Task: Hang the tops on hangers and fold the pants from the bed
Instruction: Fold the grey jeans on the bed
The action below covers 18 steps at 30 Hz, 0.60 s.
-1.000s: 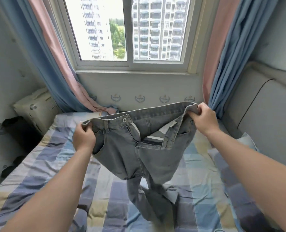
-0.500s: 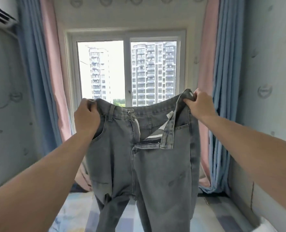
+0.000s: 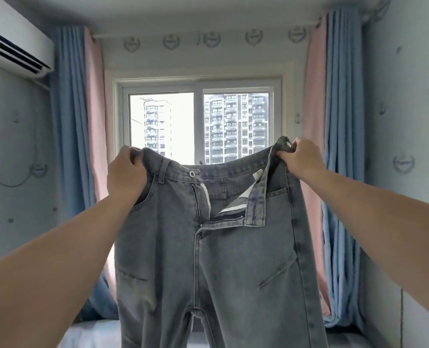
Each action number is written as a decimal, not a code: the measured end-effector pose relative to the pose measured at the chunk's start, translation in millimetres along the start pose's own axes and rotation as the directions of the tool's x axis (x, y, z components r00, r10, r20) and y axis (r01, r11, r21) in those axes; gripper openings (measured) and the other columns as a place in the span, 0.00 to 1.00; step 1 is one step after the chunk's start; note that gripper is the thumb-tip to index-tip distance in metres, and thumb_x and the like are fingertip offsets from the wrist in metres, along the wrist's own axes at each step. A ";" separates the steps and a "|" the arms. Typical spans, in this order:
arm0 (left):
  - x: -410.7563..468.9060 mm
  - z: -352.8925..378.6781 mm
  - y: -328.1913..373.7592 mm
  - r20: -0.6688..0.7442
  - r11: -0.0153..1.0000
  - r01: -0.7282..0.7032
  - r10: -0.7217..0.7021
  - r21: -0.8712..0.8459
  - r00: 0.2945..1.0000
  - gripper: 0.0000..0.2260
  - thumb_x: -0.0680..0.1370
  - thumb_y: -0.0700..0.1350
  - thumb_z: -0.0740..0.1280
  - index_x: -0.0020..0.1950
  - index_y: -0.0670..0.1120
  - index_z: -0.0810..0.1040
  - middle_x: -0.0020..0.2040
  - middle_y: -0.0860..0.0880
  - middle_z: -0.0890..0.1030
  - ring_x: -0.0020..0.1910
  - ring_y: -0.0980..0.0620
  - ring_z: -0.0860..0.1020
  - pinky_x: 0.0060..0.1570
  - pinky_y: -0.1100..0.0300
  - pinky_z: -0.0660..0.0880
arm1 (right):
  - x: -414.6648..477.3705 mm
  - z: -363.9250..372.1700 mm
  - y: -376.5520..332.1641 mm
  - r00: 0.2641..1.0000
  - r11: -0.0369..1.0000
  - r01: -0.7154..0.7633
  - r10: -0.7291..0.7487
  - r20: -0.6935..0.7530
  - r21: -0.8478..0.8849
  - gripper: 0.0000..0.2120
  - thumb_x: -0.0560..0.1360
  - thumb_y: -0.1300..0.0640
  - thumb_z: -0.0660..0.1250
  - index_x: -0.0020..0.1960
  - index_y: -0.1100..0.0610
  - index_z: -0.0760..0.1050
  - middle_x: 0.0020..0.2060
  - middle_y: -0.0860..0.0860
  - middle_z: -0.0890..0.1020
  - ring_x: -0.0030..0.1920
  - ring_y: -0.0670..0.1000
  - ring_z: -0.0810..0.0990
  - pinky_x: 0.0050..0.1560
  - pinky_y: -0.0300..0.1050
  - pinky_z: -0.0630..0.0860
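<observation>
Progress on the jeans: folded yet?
Done: jeans picked up and held spread before the window. In hand: left hand and right hand each grip one end of the waistband; fly open, legs hanging down. Left: no fold made yet, so the whole fold remains. No tops or hangers in view, so that part cannot be judged.

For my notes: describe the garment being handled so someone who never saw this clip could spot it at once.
Find the window in the far wall. Hanging in front of it are the grey jeans, the left hand and right hand each gripping a waistband corner. Unlike the blue and pink curtains either side, they are faded denim with an open fly and metal button.
</observation>
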<state>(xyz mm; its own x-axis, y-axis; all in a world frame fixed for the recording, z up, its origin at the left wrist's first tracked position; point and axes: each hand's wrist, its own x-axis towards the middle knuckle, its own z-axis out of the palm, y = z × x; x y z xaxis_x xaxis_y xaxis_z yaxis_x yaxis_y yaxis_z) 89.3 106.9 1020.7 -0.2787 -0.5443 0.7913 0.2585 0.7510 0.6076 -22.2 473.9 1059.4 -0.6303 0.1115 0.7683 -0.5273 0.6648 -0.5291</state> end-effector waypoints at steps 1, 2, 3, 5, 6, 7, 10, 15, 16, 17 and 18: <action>0.2 -1.2 -1.8 0.004 1.000 0.005 -0.005 0.014 1.000 0.07 0.84 0.49 0.59 0.52 0.48 0.73 0.47 0.49 0.79 0.45 0.46 0.75 0.45 0.52 0.70 | -0.8 1.1 -0.6 1.000 1.000 -0.011 0.011 0.014 -0.001 0.17 0.75 0.50 0.72 0.38 0.53 0.65 0.35 0.49 0.73 0.34 0.46 0.70 0.30 0.42 0.61; 0.3 -1.9 -4.0 0.012 1.000 0.012 -0.012 0.026 1.000 0.07 0.84 0.49 0.58 0.52 0.48 0.73 0.47 0.48 0.78 0.46 0.45 0.75 0.44 0.52 0.70 | -1.7 2.1 -0.9 0.999 0.999 -0.034 0.034 0.029 0.001 0.17 0.75 0.50 0.72 0.38 0.54 0.66 0.35 0.50 0.74 0.34 0.47 0.71 0.31 0.43 0.62; 0.6 -2.4 -5.9 0.021 0.999 0.022 -0.023 0.031 1.000 0.07 0.84 0.49 0.58 0.52 0.47 0.73 0.47 0.47 0.79 0.46 0.45 0.75 0.44 0.52 0.70 | -2.5 3.1 -1.3 0.997 0.998 -0.066 0.065 0.047 0.014 0.16 0.75 0.50 0.72 0.38 0.55 0.68 0.35 0.51 0.74 0.35 0.49 0.73 0.31 0.43 0.64; 1.2 -2.8 -8.2 0.045 0.997 0.054 -0.057 0.049 0.997 0.08 0.84 0.48 0.59 0.54 0.45 0.74 0.50 0.46 0.79 0.47 0.44 0.75 0.45 0.52 0.69 | -3.5 6.3 -2.7 0.984 0.984 -0.159 0.151 0.091 0.082 0.12 0.74 0.52 0.73 0.43 0.59 0.73 0.37 0.53 0.77 0.36 0.53 0.77 0.34 0.45 0.70; 1.6 -2.2 -8.1 0.066 0.994 0.075 -0.080 0.080 0.995 0.09 0.84 0.47 0.59 0.56 0.44 0.76 0.52 0.44 0.80 0.49 0.43 0.76 0.47 0.52 0.69 | -4.4 8.1 -4.8 0.970 0.964 -0.230 0.216 0.114 0.132 0.12 0.74 0.53 0.73 0.47 0.61 0.75 0.39 0.54 0.79 0.38 0.54 0.78 0.36 0.46 0.74; 1.7 -1.2 -6.9 0.095 0.987 0.109 -0.121 0.120 0.988 0.11 0.84 0.47 0.60 0.59 0.42 0.77 0.55 0.43 0.80 0.51 0.42 0.76 0.49 0.52 0.70 | -6.4 9.9 -8.1 0.946 0.930 -0.315 0.291 0.145 0.187 0.13 0.73 0.55 0.74 0.50 0.62 0.76 0.41 0.56 0.81 0.39 0.55 0.80 0.39 0.48 0.78; -0.9 6.3 1.5 0.175 0.923 0.355 -0.378 0.146 0.909 0.16 0.82 0.43 0.61 0.67 0.38 0.74 0.61 0.39 0.78 0.60 0.37 0.77 0.55 0.52 0.74 | -14.5 17.2 -21.8 0.823 0.756 -0.560 0.458 0.337 0.338 0.14 0.71 0.61 0.77 0.53 0.63 0.78 0.43 0.58 0.83 0.40 0.56 0.84 0.40 0.51 0.84; -21.2 24.9 33.9 0.406 0.759 0.637 -0.544 -0.133 0.734 0.13 0.81 0.38 0.61 0.64 0.37 0.75 0.55 0.39 0.82 0.51 0.41 0.83 0.52 0.47 0.82 | -28.5 31.6 -50.1 0.654 0.565 -0.719 0.354 0.669 0.404 0.09 0.70 0.62 0.78 0.46 0.63 0.81 0.45 0.58 0.84 0.42 0.57 0.85 0.37 0.50 0.83; -25.6 29.7 40.7 0.449 0.739 0.651 -0.530 -0.171 0.719 0.10 0.82 0.38 0.62 0.62 0.38 0.76 0.51 0.39 0.83 0.46 0.43 0.84 0.46 0.48 0.83 | -31.1 33.9 -56.8 0.645 0.565 -0.714 0.304 0.701 0.412 0.07 0.70 0.61 0.78 0.42 0.63 0.81 0.44 0.57 0.83 0.42 0.56 0.85 0.38 0.50 0.84; -30.4 33.9 47.4 0.494 0.724 0.660 -0.508 -0.200 0.706 0.09 0.82 0.37 0.63 0.60 0.38 0.77 0.48 0.40 0.84 0.41 0.45 0.84 0.39 0.51 0.83 | -33.1 36.3 -63.6 0.646 0.578 -0.698 0.252 0.721 0.423 0.08 0.71 0.60 0.78 0.37 0.61 0.82 0.40 0.55 0.82 0.40 0.54 0.84 0.38 0.49 0.84; -35.6 36.8 53.9 0.541 0.710 0.666 -0.477 -0.228 0.693 0.08 0.82 0.37 0.63 0.60 0.39 0.78 0.47 0.41 0.84 0.37 0.46 0.83 0.33 0.54 0.82 | -35.0 38.5 -71.1 0.651 0.596 -0.674 0.200 0.732 0.436 0.10 0.72 0.57 0.77 0.34 0.59 0.82 0.36 0.53 0.82 0.36 0.52 0.83 0.38 0.46 0.83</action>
<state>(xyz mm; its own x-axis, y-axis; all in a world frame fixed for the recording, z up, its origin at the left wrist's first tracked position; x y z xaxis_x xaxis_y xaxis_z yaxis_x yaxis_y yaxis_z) 79.1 180.5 1022.8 -0.8164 -0.5333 0.2215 0.2085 0.0855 0.9743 15.4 394.2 1056.3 -0.9331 -0.3353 0.1301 -0.1378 -0.0008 -0.9905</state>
